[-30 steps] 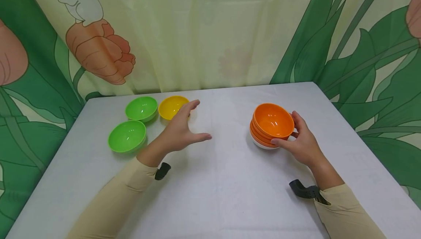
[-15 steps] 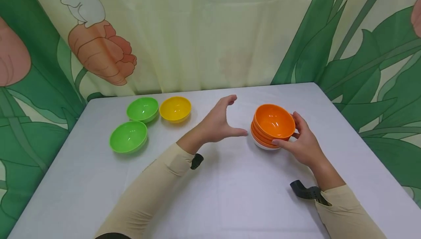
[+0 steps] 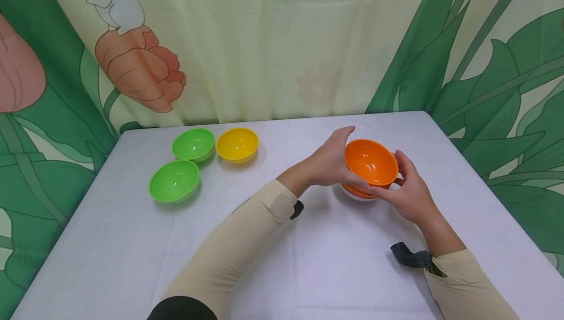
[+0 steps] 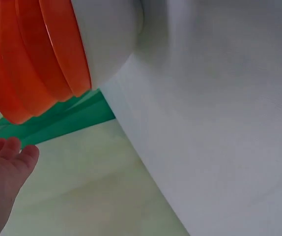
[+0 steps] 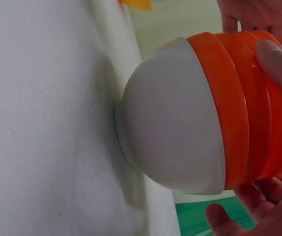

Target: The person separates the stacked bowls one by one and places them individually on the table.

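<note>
Right hand [image 3: 410,188] has a grip on the orange bowl stack [image 3: 371,163], nested in a white bowl [image 5: 175,118] on the right of the table [image 3: 335,261]. Left hand [image 3: 330,163] spread wide beside it, can't tell if touching. Left sleeve [image 3: 235,246] has tiny print [image 3: 241,205], unreadable.

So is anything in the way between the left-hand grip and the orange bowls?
No, nothing visible. The left wrist view shows only a gap between the fingers of the left-hand grip and the orange bowls. The right-hand grip holds them from the other side.
</note>
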